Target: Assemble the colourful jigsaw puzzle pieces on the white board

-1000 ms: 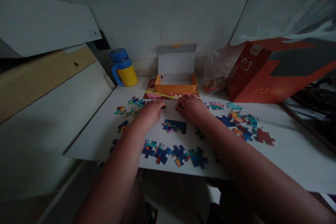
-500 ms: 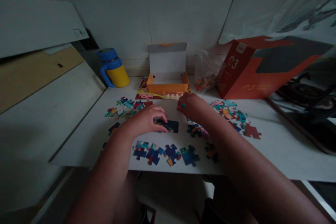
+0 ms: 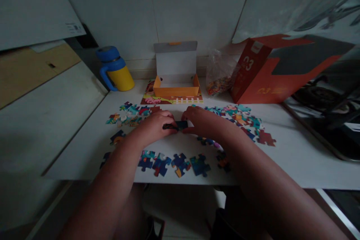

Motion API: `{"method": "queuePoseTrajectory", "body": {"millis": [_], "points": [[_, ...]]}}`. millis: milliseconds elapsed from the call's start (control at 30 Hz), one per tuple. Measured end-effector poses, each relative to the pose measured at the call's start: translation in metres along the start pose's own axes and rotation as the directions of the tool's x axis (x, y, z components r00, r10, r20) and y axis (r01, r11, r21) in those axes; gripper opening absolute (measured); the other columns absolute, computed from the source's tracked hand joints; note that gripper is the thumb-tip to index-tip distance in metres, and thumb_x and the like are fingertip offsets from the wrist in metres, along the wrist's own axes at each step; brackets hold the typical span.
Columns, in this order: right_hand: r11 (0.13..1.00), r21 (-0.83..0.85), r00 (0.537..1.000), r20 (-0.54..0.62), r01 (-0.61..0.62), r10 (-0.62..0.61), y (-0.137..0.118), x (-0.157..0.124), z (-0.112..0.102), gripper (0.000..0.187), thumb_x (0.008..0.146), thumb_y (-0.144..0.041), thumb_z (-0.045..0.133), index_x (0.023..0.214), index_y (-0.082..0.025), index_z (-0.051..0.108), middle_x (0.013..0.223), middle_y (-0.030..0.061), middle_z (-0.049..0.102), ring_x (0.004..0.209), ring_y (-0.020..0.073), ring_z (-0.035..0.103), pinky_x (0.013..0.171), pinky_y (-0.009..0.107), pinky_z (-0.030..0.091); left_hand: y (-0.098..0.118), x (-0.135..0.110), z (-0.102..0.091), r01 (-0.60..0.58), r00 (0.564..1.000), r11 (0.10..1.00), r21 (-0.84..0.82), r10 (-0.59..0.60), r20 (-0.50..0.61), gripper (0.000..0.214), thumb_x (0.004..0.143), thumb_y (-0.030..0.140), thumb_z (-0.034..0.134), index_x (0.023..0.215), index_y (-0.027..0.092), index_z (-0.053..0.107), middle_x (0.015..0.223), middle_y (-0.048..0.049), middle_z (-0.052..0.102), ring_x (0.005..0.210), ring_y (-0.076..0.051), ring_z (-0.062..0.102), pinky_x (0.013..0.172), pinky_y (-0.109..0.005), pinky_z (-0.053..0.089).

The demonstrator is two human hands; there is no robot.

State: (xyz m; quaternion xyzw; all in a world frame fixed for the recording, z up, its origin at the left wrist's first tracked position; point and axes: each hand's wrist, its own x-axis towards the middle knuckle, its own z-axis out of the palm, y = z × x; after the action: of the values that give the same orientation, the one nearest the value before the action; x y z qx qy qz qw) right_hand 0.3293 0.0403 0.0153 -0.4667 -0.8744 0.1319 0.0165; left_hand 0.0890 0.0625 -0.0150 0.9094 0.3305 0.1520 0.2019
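Note:
Dark joined puzzle pieces (image 3: 181,125) are between my two hands, raised slightly or tilted above the white table. My left hand (image 3: 158,124) pinches their left part between thumb and fingers. On the opposite side, my right hand (image 3: 197,120) curls its fingers and thumb against the right end, which is partly covered. Along the near edge lies a row of loose pieces, among them a blue-green puzzle piece (image 3: 200,165) and a blue and orange puzzle piece (image 3: 180,165). More loose pieces show beyond my left forearm and beside my right one.
An open orange box (image 3: 176,91) stands on a colourful picture sheet (image 3: 152,100) at the back. Left of it is a blue and yellow jug (image 3: 120,78). To the right are a plastic bag of pieces (image 3: 219,83) and a large red box (image 3: 257,78). Table (image 3: 92,157) edge lies nearest me.
My right hand has come down and left to meet the dark pieces. My left hand has closed further on them, and they have turned and tilted. The view has shifted slightly.

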Motion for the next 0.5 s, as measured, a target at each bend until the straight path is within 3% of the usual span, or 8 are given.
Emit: {"method": "queuePoseTrajectory", "body": {"millis": [333, 433, 500], "points": [[0.999, -0.010, 0.997, -0.068, -0.038, 0.037, 0.004, 0.002, 0.003, 0.034, 0.095, -0.037, 0.080, 0.122, -0.016, 0.076, 0.123, 0.0165, 0.074, 0.111, 0.0304, 0.069, 0.094, 0.037, 0.050, 0.001, 0.003, 0.008, -0.010, 1.000, 0.998, 0.062, 0.012, -0.029, 0.019, 0.097, 0.017, 0.075, 0.111, 0.024, 0.085, 0.114, -0.0072, 0.069, 0.106, -0.023, 0.068, 0.096, -0.040, 0.056], [0.997, 0.060, 0.984, -0.171, -0.045, 0.055, 0.011, -0.001, -0.008, 0.032, 0.099, -0.039, 0.074, 0.121, -0.016, 0.076, 0.122, 0.0144, 0.077, 0.103, 0.0258, 0.070, 0.089, 0.034, 0.049, -0.003, 0.003, 0.012, -0.021, 0.998, 0.996, 0.081, 0.026, -0.059, 0.021, 0.099, 0.021, 0.073, 0.115, 0.026, 0.084, 0.117, -0.0078, 0.069, 0.109, -0.024, 0.068, 0.101, -0.042, 0.056], [0.991, 0.120, 0.950, -0.298, -0.061, 0.094, 0.020, -0.006, -0.020, 0.026, 0.103, -0.038, 0.068, 0.115, -0.017, 0.077, 0.112, 0.0109, 0.079, 0.092, 0.0219, 0.070, 0.081, 0.031, 0.047, -0.004, 0.004, 0.014, -0.027, 0.996, 0.996, 0.081, 0.033, -0.083, 0.020, 0.098, 0.024, 0.074, 0.115, 0.026, 0.085, 0.120, -0.0084, 0.069, 0.112, -0.025, 0.069, 0.104, -0.043, 0.056]]}}
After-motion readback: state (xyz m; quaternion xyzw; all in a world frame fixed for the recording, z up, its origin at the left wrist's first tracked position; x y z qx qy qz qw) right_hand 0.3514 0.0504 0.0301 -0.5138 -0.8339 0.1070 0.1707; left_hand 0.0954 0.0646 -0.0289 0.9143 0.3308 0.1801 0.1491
